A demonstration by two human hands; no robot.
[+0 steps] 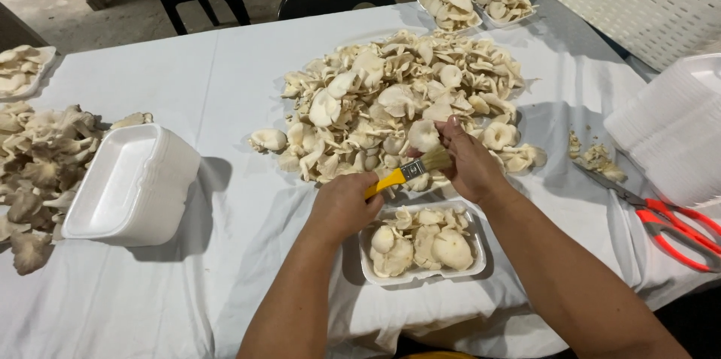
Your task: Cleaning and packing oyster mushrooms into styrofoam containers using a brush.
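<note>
Midway: left hand (344, 205) grips yellow brush (405, 172), right hand (469, 160) holds a mushroom (423, 134); foam tray (422, 273) partly filled, big pile (398, 100) on table (225, 88) left.

Looks to me like a small mushroom packing spot: heaped oyster mushrooms (398, 100) on a cloth-covered table (188, 81), stacked foam trays (135, 186) around.

White-clothed table (225, 88); mushroom heap (398, 96); foam trays (131, 186); scissors (668, 227).
</note>
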